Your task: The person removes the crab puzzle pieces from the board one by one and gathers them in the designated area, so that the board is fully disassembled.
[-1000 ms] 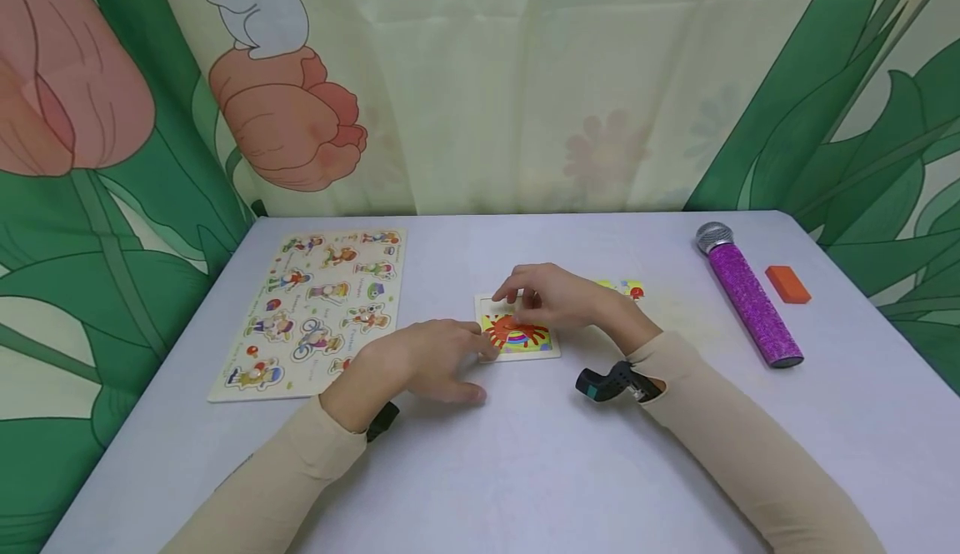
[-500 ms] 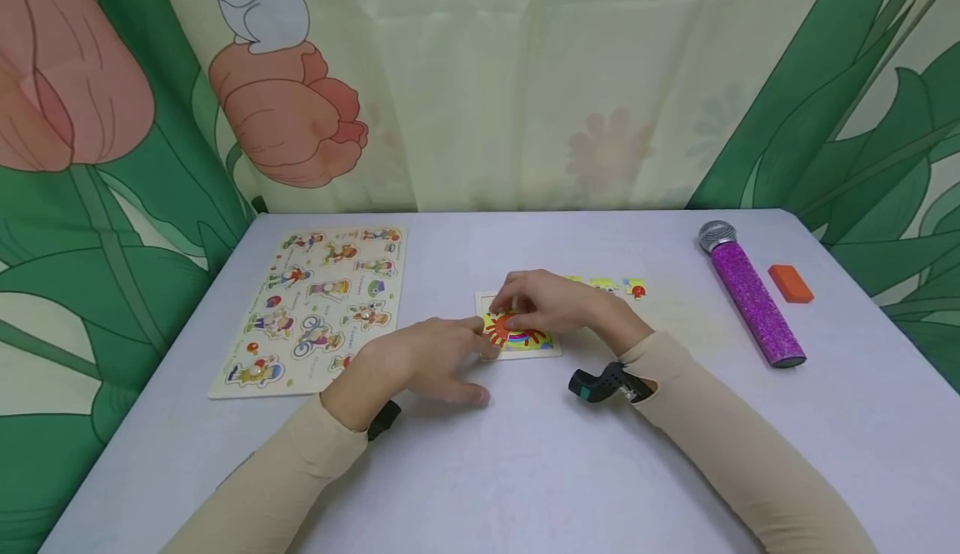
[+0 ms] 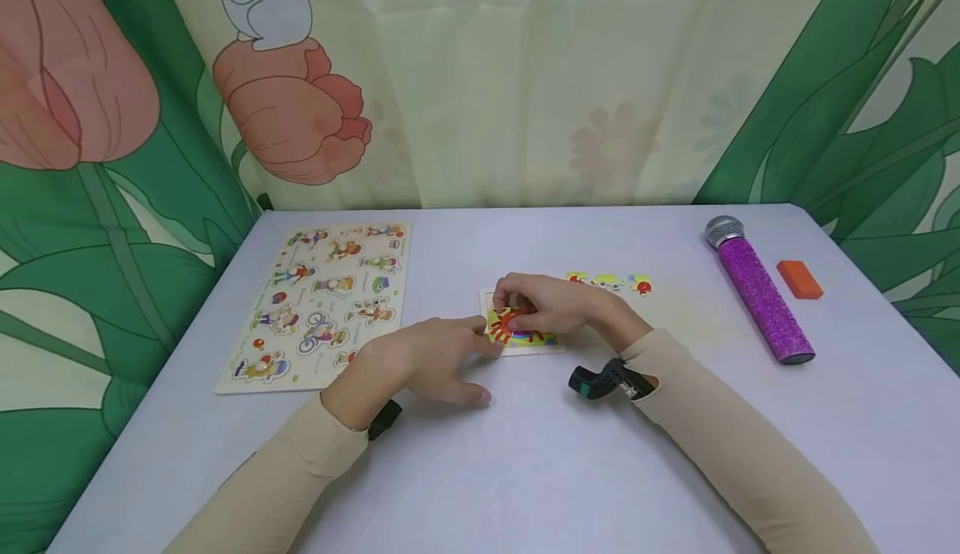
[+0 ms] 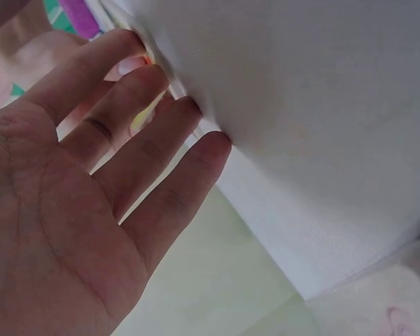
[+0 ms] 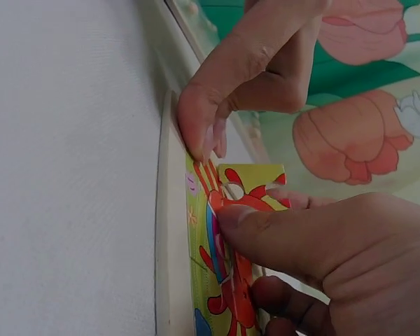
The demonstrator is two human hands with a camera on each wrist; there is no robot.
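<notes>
A small jigsaw puzzle with a pale frame [image 3: 534, 351] and a red crab-like picture on yellow lies mid-table. My right hand [image 3: 551, 302] pinches a yellow-and-red jigsaw piece [image 5: 255, 175] between thumb and fingers. In the right wrist view that piece stands tilted up over the partly filled picture. My left hand [image 3: 438, 358] touches the puzzle's left side with outstretched fingertips, its thumb held apart. The left wrist view shows the left palm and fingers [image 4: 171, 203], slightly bent and holding nothing. Both hands hide parts of the puzzle.
Several loose jigsaw pieces [image 3: 641, 285] lie behind the right hand. A large picture board [image 3: 300, 312] with cartoon figures lies at left. To the right are a glittery purple microphone [image 3: 765, 304] and an orange block [image 3: 799, 279]. A printed curtain [image 3: 487, 104] hangs behind the table.
My right hand has come slightly lower and closer to the puzzle, uncovering more loose pieces behind it. My left hand stays at the puzzle's left side. The head view has shifted slightly.
</notes>
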